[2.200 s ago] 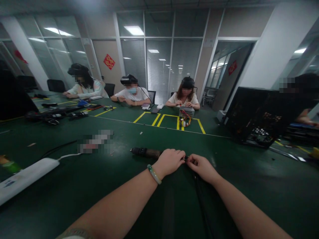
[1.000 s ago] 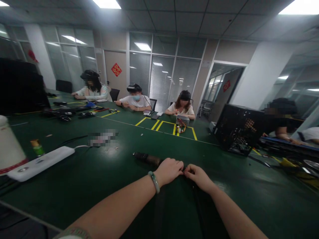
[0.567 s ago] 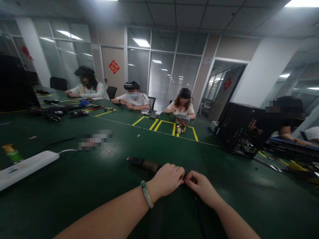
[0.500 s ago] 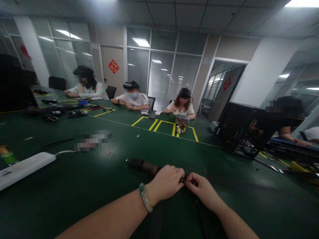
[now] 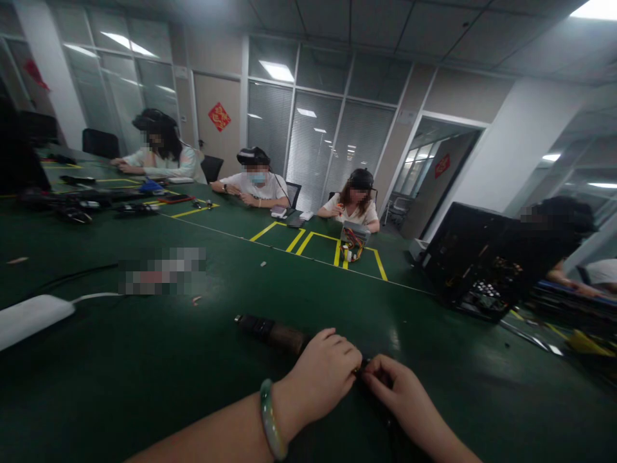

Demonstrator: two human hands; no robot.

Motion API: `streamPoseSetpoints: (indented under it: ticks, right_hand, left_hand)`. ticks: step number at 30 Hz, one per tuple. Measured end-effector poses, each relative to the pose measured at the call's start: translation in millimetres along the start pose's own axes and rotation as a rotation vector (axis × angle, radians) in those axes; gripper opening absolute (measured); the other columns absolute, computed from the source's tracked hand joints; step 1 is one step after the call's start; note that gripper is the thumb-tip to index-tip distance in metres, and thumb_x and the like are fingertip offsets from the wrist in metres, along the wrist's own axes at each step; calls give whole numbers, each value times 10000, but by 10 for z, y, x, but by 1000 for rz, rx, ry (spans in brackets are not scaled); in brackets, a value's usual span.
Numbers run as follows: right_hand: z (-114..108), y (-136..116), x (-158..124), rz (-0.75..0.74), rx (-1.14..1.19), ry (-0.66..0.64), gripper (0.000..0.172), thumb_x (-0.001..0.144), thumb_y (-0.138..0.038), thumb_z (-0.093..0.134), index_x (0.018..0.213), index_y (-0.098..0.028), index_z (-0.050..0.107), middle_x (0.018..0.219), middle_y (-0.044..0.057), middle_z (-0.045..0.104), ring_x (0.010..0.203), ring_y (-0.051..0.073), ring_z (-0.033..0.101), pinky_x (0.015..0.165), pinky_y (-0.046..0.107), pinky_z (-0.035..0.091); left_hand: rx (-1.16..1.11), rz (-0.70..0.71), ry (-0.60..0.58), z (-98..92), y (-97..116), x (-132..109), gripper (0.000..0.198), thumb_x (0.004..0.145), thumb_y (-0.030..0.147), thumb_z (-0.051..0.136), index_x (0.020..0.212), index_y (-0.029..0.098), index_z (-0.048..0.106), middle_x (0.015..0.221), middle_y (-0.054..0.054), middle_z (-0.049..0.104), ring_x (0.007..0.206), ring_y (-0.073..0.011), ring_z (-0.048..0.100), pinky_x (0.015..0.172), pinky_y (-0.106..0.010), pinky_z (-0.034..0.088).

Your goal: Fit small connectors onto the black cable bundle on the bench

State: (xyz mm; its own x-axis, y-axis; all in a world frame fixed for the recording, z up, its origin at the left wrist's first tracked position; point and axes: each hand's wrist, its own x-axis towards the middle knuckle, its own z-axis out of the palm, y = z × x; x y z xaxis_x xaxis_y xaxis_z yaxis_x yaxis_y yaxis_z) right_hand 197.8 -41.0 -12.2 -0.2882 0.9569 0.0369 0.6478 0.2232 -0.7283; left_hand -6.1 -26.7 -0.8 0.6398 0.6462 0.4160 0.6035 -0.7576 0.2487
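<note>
On the green table lies a dark, rod-shaped electric screwdriver (image 5: 277,333), its metal tip pointing left. My left hand (image 5: 324,368), a jade-coloured bangle on its wrist, is wrapped over the rear part of the tool. Close by, my right hand (image 5: 398,389) pinches at the tool's back end, where a small dark part (image 5: 365,364) with a brassy glint shows between the hands. Fingers hide most of that part, so its kind is unclear. A dark cable seems to run down below my right hand, mostly lost in shadow.
A white power strip (image 5: 33,318) lies left with its cord. Black cables and tools (image 5: 81,202) are heaped at far left. A black computer case (image 5: 491,257) stands right. Across the table, several people sit, one behind a metal power supply (image 5: 355,233) with coloured wires.
The view has shifted slightly, so the power strip sits further left. Both hands stay close together at the screwdriver's rear end, with little visible change in their grip.
</note>
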Motion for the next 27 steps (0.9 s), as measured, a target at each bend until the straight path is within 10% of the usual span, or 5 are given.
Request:
streamPoseSetpoints:
  ticks: [27]
  right_hand:
    - [1, 50, -6, 23, -97, -27, 86, 825, -277, 603, 826, -219, 666, 711, -13, 615, 630, 157, 533, 568, 229, 386]
  left_hand:
    - [-32, -48, -11, -1, -33, 0, 82, 868, 297, 594, 880, 222, 623, 900, 9, 622, 870, -172, 564, 793, -325, 378]
